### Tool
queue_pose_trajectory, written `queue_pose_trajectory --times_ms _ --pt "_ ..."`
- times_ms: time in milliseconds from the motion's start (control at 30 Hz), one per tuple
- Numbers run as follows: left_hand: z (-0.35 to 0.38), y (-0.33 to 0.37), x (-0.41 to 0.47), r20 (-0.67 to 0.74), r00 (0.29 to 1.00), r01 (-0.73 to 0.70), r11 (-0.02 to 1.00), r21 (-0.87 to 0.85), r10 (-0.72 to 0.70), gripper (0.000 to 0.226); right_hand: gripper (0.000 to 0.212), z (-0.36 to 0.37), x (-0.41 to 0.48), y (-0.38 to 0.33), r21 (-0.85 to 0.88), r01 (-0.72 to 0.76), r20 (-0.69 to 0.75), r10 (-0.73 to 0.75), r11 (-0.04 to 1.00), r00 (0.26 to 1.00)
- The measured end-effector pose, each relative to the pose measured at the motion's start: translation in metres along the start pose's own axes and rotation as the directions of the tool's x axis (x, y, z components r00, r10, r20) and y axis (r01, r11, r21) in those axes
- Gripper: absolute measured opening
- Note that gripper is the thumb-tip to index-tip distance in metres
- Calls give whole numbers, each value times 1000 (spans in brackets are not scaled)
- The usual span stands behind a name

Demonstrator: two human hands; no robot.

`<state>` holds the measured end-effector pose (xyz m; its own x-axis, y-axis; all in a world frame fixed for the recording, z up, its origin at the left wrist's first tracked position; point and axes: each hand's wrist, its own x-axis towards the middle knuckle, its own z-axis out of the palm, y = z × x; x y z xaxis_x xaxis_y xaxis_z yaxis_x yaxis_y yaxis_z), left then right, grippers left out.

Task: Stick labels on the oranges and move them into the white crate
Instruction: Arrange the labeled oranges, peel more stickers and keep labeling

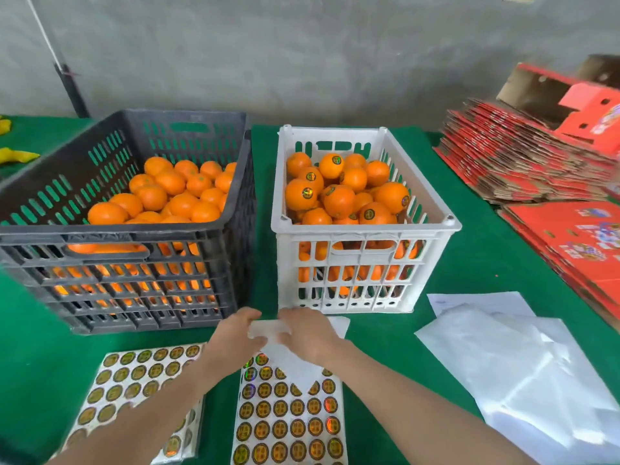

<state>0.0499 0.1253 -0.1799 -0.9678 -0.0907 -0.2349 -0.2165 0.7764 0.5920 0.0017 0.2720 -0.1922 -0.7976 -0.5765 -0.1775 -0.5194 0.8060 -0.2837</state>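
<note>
Sheets of round gold hologram labels lie closest to the camera on the green table cloth. One, the left label sheet, sits at 7 o'clock, partly under the left forearm. The other, the centre label sheet, sits at 6 o'clock with part of its top rows peeled bare.

Just beyond the centre sheet, the left hand and right hand meet. Each pinches one end of a white paper strip held between them, though motion blur hides the exact finger positions.

At 10 o'clock from the hands stands a dark grey crate heaped with unlabelled oranges. At 1 o'clock, just beside it across a narrow gap, the white crate is well filled with labelled oranges, many showing a round sticker.

Clear plastic bags lie on white paper at 3 to 4 o'clock of the hands. Flattened red cartons are stacked at 2 o'clock along the table's right side.
</note>
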Motion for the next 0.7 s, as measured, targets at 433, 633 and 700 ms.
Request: queue_pose_trajectory --times_ms 433,633,700 --pt "31 51 -1 176 963 -153 949 -275 206 19 49 -68 -146 172 -144 -806 -179 786 574 591" --pt "23 53 -7 180 959 -161 945 -286 218 19 59 -45 -145 164 -77 -792 -233 761 606 605" --pt "17 47 -6 159 969 -130 939 -319 189 21 49 -35 -128 136 53 -670 -313 650 740 693"
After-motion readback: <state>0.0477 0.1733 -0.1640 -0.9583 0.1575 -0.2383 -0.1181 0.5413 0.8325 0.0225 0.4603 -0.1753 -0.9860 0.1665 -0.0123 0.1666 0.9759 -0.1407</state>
